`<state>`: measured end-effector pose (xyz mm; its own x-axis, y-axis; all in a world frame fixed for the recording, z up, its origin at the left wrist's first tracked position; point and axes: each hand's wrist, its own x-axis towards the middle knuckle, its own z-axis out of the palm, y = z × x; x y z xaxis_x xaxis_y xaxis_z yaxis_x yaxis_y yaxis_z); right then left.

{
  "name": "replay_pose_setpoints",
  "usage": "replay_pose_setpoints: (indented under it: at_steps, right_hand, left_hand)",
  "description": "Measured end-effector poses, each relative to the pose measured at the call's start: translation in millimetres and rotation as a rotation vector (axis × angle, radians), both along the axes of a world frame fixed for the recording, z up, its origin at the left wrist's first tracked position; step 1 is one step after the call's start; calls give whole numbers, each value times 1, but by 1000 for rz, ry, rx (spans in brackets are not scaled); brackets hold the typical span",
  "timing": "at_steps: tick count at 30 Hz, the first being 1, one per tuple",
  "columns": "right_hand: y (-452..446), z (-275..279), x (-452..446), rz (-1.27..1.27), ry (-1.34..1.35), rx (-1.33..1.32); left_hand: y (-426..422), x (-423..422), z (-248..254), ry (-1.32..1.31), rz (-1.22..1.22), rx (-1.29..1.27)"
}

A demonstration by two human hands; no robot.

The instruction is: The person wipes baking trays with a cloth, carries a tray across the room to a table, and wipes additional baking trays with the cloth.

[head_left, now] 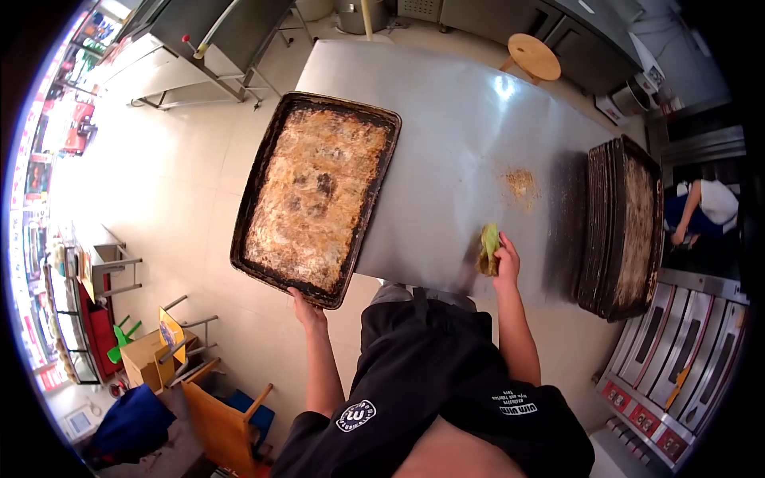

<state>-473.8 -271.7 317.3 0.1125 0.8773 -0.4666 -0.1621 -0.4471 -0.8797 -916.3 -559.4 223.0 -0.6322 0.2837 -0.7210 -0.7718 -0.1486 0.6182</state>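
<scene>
A large baking tray, browned and dark-rimmed, lies over the left end of a metal table, part of it jutting past the edge. My left hand grips its near rim, with some fingers hidden beneath. In my right hand is a crumpled yellow-green cloth, held just above or against the tabletop; I cannot tell whether it touches. Beyond the cloth, a patch of brown crumbs is scattered on the metal.
The metal table stretches before me. A tall stack of dark baking trays stands at its right end. Further right is a deck oven. A round wooden stool stands behind the table. A person appears at far right.
</scene>
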Motion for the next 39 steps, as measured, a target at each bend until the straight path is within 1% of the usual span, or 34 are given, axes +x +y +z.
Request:
replay_pose_setpoints:
  at_steps: [1, 4, 5, 6, 7, 9, 11, 12, 14, 16, 17, 18, 21, 22, 23, 25, 26, 27, 29, 30, 31, 32, 33, 35, 37, 38, 39]
  right_hand:
    - [-3, 18, -3, -52, 189, -102]
    - [-15, 27, -1, -42, 498, -203]
    - [-18, 26, 4, -50, 614, -236]
    - [-21, 29, 2, -132, 675, -268]
    - [-23, 30, 0, -104, 793, -254]
    - [-27, 33, -2, -50, 1026, -228]
    - [-20, 31, -5, -134, 990, -277]
    - [-19, 29, -4, -192, 970, -297]
    - [-12, 17, 4, -113, 1065, -281]
    - [-2, 17, 2, -124, 1033, -264]
    - [5, 12, 3, -200, 1056, -297]
    - [10, 0, 9, -131, 1022, -265]
    - [23, 17, 4, -184, 908, -263]
    - [27, 10, 11, -91, 924, -209]
    - [26, 5, 20, -108, 879, -174]
    - [30, -4, 35, -115, 797, -125]
    - [29, -12, 49, -106, 839, -163]
    - [29, -34, 67, -92, 847, -169]
    - [33, -88, 96, -36, 891, -167]
    - [32, -119, 105, 1, 929, -161]
    - [32, -153, 112, -43, 979, -181]
    - [33, -160, 99, -69, 1002, -277]
    - [34, -156, 94, -103, 1008, -370]
    - [35, -176, 76, 17, 1064, -532]
    - [38, -194, 43, 191, 979, -497]
    - [37, -204, 27, 262, 933, -467]
    - [41, -206, 4, 300, 901, -411]
  left_hand:
    - [-1, -3, -15, 23, -13, 59]
    - [8, 2, -21, -9, -4, -79]
    - [8, 0, -19, 0, 10, -57]
    - [11, -1, -14, 9, 21, -33]
    - [15, -1, -9, 16, 29, -8]
    - [18, 0, 5, 69, 37, -52]
    - [24, 3, 20, 124, 37, -97]
    - [23, 3, 20, 138, 40, -118]
    - [20, 5, 19, 194, 28, -161]
    - [28, 12, 24, 198, 1, -176]
    - [32, 15, 27, 172, 6, -175]
    - [35, 17, 29, 180, -10, -198]
    - [31, 13, 29, 184, 0, -216]
    - [35, 14, 34, 178, 25, -166]
    - [36, 15, 41, 171, 58, -122]
    - [37, 13, 53, 250, -7, -166]
    - [32, 15, 58, 292, -19, -193]
    - [40, 26, 74, 402, -21, -142]
    - [21, 14, 50, 505, -97, -246]
    - [31, 21, 60, 583, -74, -438]
    - [25, 20, 52, 683, -117, -370]
    - [40, 32, 70, 800, -91, -368]
    - [38, 32, 70, 886, -146, -473]
    - [53, 44, 88, 1027, -124, -568]
    - [57, 45, 93, 1020, -29, -392]
    - [50, 40, 92, 924, -75, -241]
    - [58, 43, 104, 970, -109, -246]
